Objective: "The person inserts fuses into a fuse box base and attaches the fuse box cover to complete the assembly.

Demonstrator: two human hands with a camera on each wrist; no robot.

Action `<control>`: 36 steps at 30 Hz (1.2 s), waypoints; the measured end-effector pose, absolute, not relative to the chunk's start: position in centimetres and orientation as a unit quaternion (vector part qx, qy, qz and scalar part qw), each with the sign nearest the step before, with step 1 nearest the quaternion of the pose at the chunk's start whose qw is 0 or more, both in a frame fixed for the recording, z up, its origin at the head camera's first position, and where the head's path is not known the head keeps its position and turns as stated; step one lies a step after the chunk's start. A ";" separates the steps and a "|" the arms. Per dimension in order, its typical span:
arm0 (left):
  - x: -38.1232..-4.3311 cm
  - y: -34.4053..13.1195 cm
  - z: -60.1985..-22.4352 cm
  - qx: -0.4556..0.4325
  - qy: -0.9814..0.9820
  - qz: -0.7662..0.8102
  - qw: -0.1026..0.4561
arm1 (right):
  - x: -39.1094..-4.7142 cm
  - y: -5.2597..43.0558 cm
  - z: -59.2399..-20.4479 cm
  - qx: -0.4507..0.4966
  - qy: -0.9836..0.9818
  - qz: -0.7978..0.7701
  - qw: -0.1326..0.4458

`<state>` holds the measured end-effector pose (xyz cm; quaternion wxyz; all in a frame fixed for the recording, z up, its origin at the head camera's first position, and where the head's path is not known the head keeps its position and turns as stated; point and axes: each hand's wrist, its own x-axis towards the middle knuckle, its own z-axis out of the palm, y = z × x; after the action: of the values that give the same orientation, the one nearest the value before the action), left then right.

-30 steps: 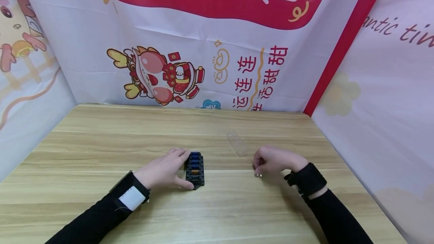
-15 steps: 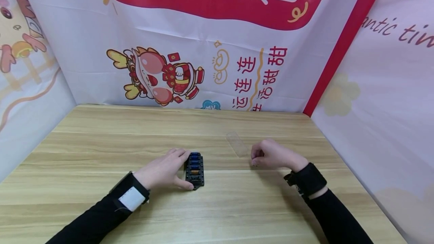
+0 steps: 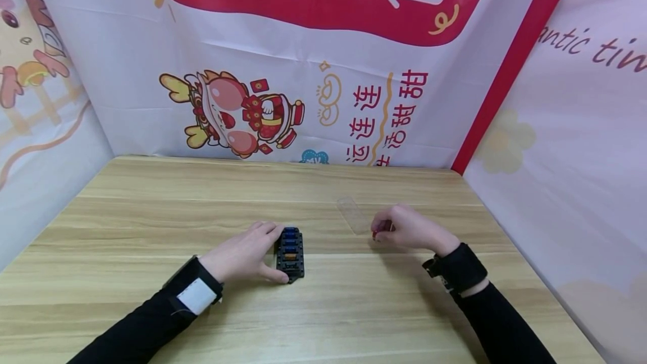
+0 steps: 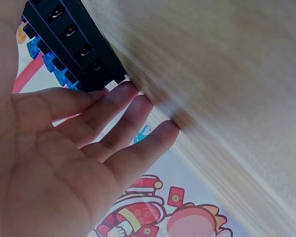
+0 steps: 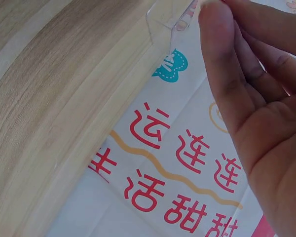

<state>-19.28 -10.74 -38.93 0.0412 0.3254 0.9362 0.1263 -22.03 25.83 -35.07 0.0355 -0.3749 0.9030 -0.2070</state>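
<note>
A black fuse box (image 3: 297, 269) with a row of blue and orange blade fuses lies on the wooden table. My left hand (image 3: 247, 254) holds it from the left side, thumb at the near end and fingers at the far end. In the left wrist view, the box's slotted side (image 4: 76, 39) shows beside the fingers (image 4: 133, 133). To the right, my right hand (image 3: 411, 230) pinches a small red blade fuse (image 3: 374, 235) between thumb and fingertips, just above the table. In the right wrist view, the fingertips hide that fuse.
A clear plastic cover (image 3: 352, 215) lies on the table between the box and my right hand, close to its fingertips. A printed cloth (image 3: 283, 44) hangs along the table's far edge. Another cloth (image 3: 571, 184) stands along the right side.
My right hand has moved slightly away from me and left, nearer the clear cover. The fuse has turned in its fingertips, so its red body now shows. My left hand and the box stay still.
</note>
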 end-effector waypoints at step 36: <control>-19.3 -10.7 -39.0 0.325 0.936 0.125 0.043 | -20.8 22.5 -35.1 -0.436 0.872 -0.211 -0.071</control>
<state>-19.33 -10.71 -38.97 0.0433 0.3252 0.9364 0.1248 -20.77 22.48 -35.15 -0.0706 -0.4364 0.8719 -0.2107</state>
